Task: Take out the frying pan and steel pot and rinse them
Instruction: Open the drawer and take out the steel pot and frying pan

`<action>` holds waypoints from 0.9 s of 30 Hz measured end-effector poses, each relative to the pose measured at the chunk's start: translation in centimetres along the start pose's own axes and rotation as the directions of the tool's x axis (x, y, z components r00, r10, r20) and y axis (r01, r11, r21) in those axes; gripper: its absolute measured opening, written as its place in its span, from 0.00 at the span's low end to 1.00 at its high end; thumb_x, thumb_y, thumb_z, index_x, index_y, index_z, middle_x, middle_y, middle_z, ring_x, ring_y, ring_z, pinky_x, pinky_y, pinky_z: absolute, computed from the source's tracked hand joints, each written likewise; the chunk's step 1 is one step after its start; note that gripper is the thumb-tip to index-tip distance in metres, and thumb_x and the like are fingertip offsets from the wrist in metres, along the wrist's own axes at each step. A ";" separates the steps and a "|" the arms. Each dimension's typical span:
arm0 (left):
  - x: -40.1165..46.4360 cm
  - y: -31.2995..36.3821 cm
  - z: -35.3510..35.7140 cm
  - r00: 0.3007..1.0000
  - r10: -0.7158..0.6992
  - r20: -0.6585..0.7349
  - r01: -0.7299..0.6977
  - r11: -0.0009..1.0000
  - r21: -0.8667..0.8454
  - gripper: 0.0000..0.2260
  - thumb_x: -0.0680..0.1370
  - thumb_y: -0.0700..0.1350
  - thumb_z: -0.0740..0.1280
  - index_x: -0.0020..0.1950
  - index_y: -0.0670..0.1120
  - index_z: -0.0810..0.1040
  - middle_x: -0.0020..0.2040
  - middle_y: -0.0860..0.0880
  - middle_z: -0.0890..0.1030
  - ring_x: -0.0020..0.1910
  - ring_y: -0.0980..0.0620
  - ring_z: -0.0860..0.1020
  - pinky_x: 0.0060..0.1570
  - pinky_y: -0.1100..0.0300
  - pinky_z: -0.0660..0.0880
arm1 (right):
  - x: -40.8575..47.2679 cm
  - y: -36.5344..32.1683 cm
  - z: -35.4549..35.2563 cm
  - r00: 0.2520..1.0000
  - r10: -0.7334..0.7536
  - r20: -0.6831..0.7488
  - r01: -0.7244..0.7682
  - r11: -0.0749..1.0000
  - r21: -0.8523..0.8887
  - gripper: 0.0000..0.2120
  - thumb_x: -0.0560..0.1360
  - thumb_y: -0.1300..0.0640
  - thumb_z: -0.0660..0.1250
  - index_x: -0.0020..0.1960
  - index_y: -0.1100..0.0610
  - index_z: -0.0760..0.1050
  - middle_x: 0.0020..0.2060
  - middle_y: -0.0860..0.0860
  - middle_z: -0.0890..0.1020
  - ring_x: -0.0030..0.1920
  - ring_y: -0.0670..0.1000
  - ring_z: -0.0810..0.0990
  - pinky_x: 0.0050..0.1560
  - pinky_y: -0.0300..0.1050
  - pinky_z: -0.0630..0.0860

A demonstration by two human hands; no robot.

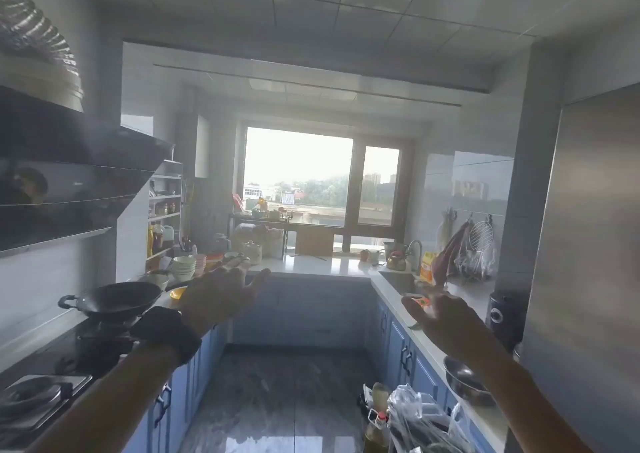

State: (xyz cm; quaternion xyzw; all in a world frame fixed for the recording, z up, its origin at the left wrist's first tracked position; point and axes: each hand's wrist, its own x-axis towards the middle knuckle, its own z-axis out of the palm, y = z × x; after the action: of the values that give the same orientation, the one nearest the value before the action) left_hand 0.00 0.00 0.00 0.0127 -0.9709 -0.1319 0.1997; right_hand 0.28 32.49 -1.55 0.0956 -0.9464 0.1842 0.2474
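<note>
Head view: both hands, left [221, 296] and right [441, 317], are held empty with fingers spread, while the dark frying pan [116, 300], likely heavy and rigid, is best gripped by its loop handle [66, 301].

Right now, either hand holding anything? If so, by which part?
Nothing held. Left hand and right hand are both raised in the air with fingers spread, touching nothing.
</note>
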 end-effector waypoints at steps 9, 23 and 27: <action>4.0 -3.6 2.7 0.999 0.035 0.020 -0.034 0.998 -0.046 0.30 0.79 0.62 0.48 0.75 0.46 0.61 0.77 0.49 0.59 0.75 0.50 0.59 0.72 0.51 0.55 | 3.3 -1.0 4.6 1.000 0.010 -0.030 -0.010 1.000 -0.010 0.49 0.64 0.24 0.39 0.71 0.55 0.66 0.66 0.54 0.75 0.61 0.53 0.78 0.63 0.47 0.71; 20.1 -6.3 17.9 0.991 0.103 0.081 -0.095 0.990 -0.102 0.30 0.79 0.62 0.50 0.75 0.45 0.59 0.76 0.48 0.59 0.75 0.50 0.60 0.71 0.51 0.58 | 17.6 4.8 19.3 0.995 0.069 0.070 -0.070 0.997 0.010 0.33 0.74 0.36 0.59 0.70 0.57 0.68 0.66 0.55 0.75 0.67 0.54 0.74 0.67 0.44 0.63; 29.7 -5.9 23.7 0.988 0.080 0.131 -0.069 0.994 -0.086 0.30 0.79 0.62 0.50 0.75 0.45 0.58 0.77 0.49 0.59 0.75 0.51 0.59 0.72 0.51 0.58 | 26.5 9.2 25.1 0.993 0.067 0.101 -0.076 0.993 0.090 0.27 0.77 0.46 0.63 0.71 0.58 0.66 0.69 0.55 0.72 0.69 0.54 0.70 0.69 0.44 0.63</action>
State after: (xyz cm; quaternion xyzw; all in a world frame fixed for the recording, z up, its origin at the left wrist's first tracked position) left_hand -36.81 -2.00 -11.11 -0.0408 -0.9757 -0.1643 0.1391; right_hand -35.87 28.57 -11.25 0.0819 -0.9505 0.2324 0.1892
